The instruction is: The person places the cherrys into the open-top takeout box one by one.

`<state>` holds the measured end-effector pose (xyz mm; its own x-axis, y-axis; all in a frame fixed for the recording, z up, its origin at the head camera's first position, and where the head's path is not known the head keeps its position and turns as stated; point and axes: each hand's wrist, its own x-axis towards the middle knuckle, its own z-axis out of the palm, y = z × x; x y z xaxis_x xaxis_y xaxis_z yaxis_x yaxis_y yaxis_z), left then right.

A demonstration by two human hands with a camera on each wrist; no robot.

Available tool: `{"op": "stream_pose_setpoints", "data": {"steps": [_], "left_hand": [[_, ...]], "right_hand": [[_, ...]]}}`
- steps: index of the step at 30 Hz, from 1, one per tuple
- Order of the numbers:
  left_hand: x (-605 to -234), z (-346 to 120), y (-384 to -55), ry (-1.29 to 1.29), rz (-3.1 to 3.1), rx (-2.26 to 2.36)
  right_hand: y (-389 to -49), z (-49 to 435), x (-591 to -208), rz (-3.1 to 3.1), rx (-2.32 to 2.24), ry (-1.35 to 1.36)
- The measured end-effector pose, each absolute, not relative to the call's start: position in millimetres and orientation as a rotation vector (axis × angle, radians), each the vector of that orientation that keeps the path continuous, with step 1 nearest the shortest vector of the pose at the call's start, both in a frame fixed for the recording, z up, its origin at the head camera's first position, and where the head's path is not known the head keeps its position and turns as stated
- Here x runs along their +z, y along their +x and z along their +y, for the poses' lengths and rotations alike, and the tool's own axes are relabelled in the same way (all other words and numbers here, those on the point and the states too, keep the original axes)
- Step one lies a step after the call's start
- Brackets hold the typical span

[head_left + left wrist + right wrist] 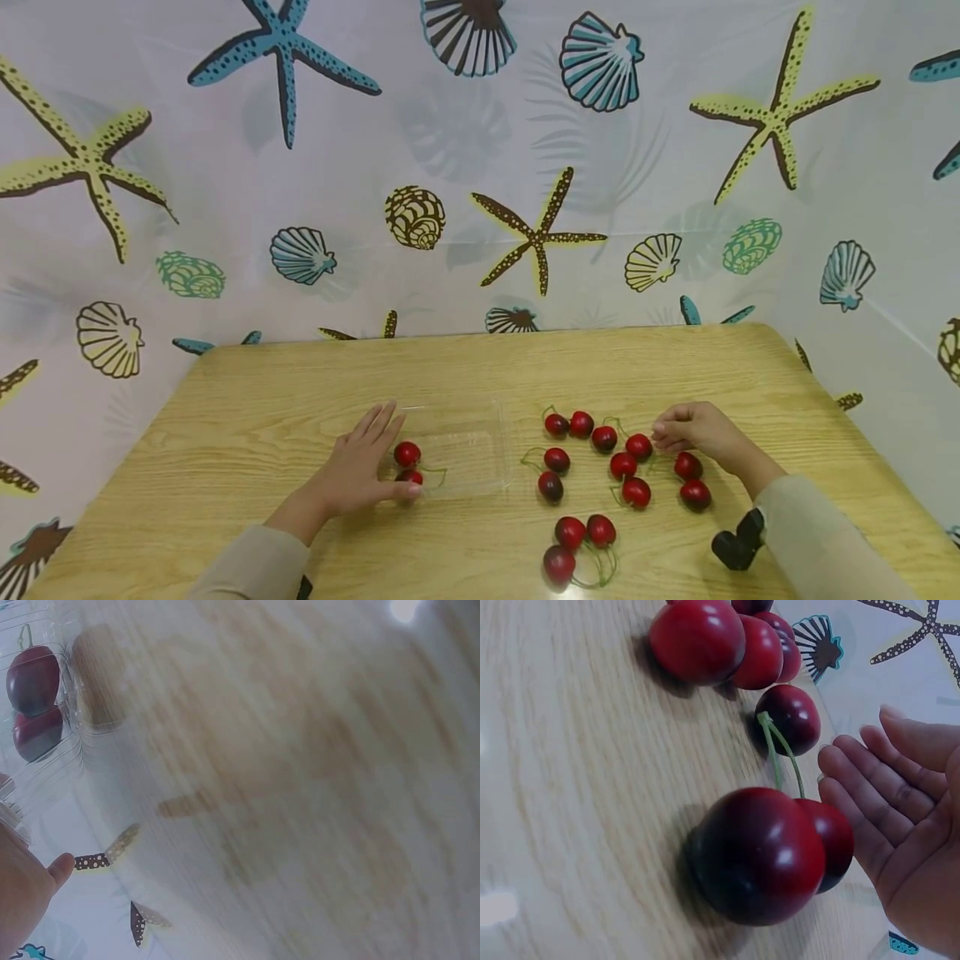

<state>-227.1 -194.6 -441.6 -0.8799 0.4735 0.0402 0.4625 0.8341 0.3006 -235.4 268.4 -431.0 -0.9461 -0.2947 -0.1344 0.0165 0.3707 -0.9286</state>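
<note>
A clear plastic box (504,442) stands on the table left of centre. Inside it, by the left wall, are two dark red cherries (407,454) with green stems; the left wrist view also shows these cherries (34,679) through the plastic. My left hand (356,475) lies along the box's left side, fingers fairly straight and thumb spread towards the near corner. Over the right part of the table my right hand (705,431) hovers with loosely bent fingers and an empty palm. Nearest to it is a stemmed pair of cherries (757,855).
Several more cherries (622,465) lie between the box and my right hand, with a cluster of three cherries (570,533) nearer the front. The wooden table (262,400) ends at a white curtain (360,283) printed with starfish and shells.
</note>
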Motion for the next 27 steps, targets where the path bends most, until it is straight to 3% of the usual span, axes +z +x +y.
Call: {"op": "stream_pose_setpoints", "data": {"steps": [27], "left_hand": [[-439.6, -193.5, -226.1, 0.772, 2.980, 0.479]], "right_hand": [[-239.2, 280.8, -437.6, 2.273, -1.282, -0.408]]}}
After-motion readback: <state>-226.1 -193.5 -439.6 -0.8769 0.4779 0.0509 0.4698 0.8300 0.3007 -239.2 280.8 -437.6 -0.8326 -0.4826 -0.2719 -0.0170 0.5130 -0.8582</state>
